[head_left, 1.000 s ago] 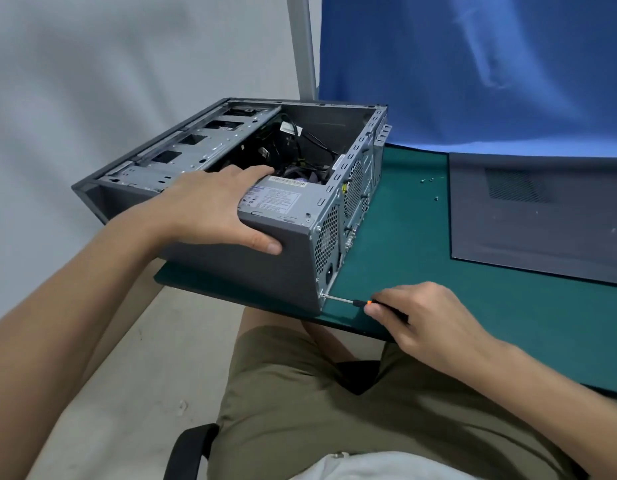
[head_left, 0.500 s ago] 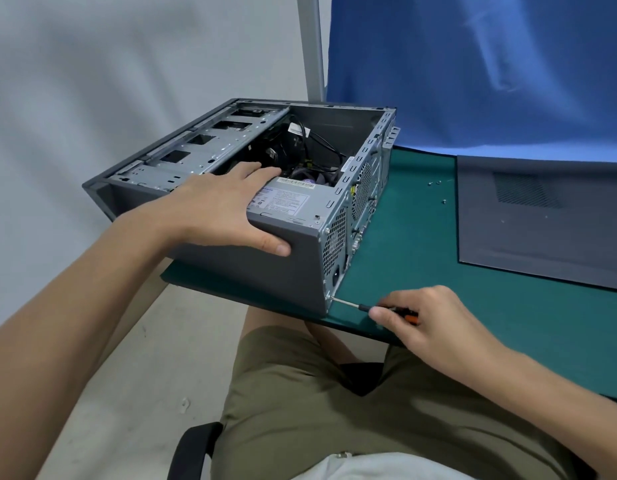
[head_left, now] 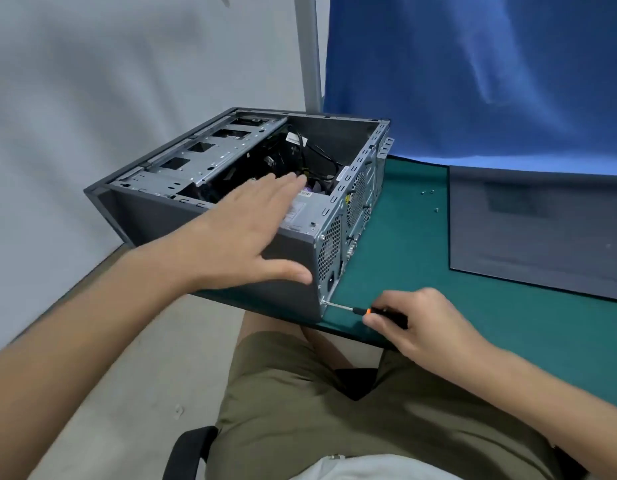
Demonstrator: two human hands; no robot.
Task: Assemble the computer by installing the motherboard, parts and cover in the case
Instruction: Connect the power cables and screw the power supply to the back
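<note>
Case (head_left: 151, 216) sits open side up at the near-left corner of the mat (head_left: 404, 271), front end seemingly past the edge; left hand (head_left: 244, 233) lies flat on it, fingers straight, gripping nothing; right hand (head_left: 421, 323) pinches the screwdriver (head_left: 348, 309). Risk: driver push slides the unclamped case, or the tip cams out at the low rear corner. Case long axis runs from rear panel near-right to front far-left; driver near level, tip pointing left.
</note>
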